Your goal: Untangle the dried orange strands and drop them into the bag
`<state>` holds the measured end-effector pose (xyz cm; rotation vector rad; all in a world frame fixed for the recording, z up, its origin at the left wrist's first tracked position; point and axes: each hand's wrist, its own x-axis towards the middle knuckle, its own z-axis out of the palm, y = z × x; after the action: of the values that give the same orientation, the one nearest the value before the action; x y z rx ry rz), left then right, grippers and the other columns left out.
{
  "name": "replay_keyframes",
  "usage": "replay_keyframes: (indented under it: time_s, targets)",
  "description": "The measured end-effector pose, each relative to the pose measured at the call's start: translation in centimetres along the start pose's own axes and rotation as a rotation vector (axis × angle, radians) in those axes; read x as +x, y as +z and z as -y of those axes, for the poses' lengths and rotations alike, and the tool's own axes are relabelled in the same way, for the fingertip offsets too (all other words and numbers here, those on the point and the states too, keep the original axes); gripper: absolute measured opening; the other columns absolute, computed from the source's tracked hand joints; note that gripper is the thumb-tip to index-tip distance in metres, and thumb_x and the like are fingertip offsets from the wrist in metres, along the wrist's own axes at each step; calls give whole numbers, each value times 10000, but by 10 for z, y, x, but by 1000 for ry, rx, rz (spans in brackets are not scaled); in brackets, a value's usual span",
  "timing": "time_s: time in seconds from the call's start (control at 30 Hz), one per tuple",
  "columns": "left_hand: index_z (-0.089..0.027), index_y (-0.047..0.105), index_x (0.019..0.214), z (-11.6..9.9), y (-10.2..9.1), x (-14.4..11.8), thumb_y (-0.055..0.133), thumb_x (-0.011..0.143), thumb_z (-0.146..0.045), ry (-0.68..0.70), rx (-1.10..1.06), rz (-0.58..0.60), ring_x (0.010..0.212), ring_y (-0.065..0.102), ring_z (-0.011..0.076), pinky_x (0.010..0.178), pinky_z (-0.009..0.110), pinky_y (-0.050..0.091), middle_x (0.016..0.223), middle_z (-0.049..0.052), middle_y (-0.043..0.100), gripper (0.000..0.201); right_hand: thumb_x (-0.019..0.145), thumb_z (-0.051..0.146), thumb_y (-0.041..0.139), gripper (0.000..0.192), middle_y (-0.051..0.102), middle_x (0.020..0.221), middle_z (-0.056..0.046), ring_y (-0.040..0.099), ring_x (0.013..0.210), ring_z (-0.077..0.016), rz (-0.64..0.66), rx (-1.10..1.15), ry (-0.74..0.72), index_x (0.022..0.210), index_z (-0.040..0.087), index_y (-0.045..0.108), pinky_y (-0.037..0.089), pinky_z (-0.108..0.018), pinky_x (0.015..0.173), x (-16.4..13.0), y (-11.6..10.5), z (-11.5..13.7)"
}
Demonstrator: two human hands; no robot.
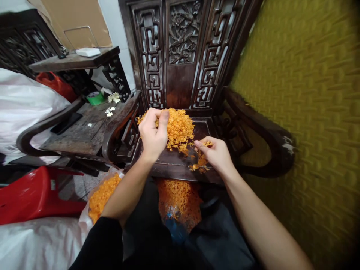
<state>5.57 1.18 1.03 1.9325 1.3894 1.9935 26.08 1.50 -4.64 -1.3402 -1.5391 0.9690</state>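
A heap of orange, lacy plastic-looking sprigs (180,128) lies on the seat of a dark carved wooden chair (180,170). My left hand (153,131) is closed in front of the heap's left part, thumb against the curled fingers; whatever it holds is hidden. To the right, my right hand (215,152) pinches a thin orange sprig between thumb and fingers. Some loose orange pieces (199,163) lie on the seat just below that hand, at the front edge.
Between my knees is a clear bag of orange sprigs (180,198); another bag of orange pieces (102,197) stands at left. A red plastic stool (42,191), white sacks (25,105) and a wooden side seat with green tape (95,98) are further left. A yellow textured surface (309,112) borders the right.
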Motion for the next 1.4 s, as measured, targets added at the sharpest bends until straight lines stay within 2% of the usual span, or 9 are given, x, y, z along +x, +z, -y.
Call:
replay_keyframes:
  time_s: [0.23,0.4,0.5,0.7,0.87,1.0,1.1,1.23,1.4]
  targets:
    - [-138,631,1213,6,10,-17,412,1062,-241,167,6,641,871,676,139,844,282,516,991,68,724,285,820,529,686,385,714,686,-55,519,569,-149,85,-178,-35,751,154,744,375,-286,586,3,0,0]
    - [-157,665,1111,-2,18,-29,518,1014,-477,155,148,846,875,666,178,790,304,514,1007,64,704,365,772,318,629,188,663,679,-31,532,623,-158,85,-203,-152,755,143,695,375,-274,606,1,8,0]
    - [-157,664,960,0,21,-32,472,1038,-441,227,241,837,789,649,165,711,291,483,909,56,695,352,759,229,569,117,594,619,-8,491,589,-139,85,-240,-237,686,155,621,338,-265,584,-3,11,4]
    - [-168,603,888,-5,15,-28,499,1030,-285,411,16,500,687,620,113,640,253,466,782,22,663,212,852,301,602,238,554,577,2,438,545,-121,4,-296,-276,653,172,584,304,-273,571,-4,9,9]
    - [-216,505,946,-23,7,-16,414,1069,-383,86,-317,136,666,649,100,570,232,471,854,17,665,227,806,429,726,300,617,597,-24,440,519,-125,-29,-129,-17,668,178,634,286,-278,531,12,-5,-9]
    - [-227,409,915,-12,19,-20,491,1036,-430,-251,-546,431,555,605,71,456,198,406,915,28,692,251,742,538,784,390,566,608,47,337,445,-88,-9,575,235,819,233,555,248,-235,451,20,-22,-10]
    - [-229,439,1004,-2,30,-26,551,1009,-356,-364,-588,593,510,567,57,464,205,411,893,13,680,169,725,516,772,380,604,682,23,486,540,-117,119,903,346,844,241,538,411,-242,505,19,-27,-1]
    - [-197,597,1142,-3,33,-28,490,1019,-300,-281,-314,673,761,665,119,717,277,527,972,49,715,193,731,370,745,244,701,858,-45,626,748,-154,155,992,271,893,202,673,548,-287,687,14,-18,7]
    - [-161,695,862,-5,34,-33,613,942,-513,-185,32,781,833,655,187,826,338,492,879,49,728,371,623,209,896,454,751,980,-20,671,854,-134,1,839,97,1050,221,741,559,-290,834,7,1,7]
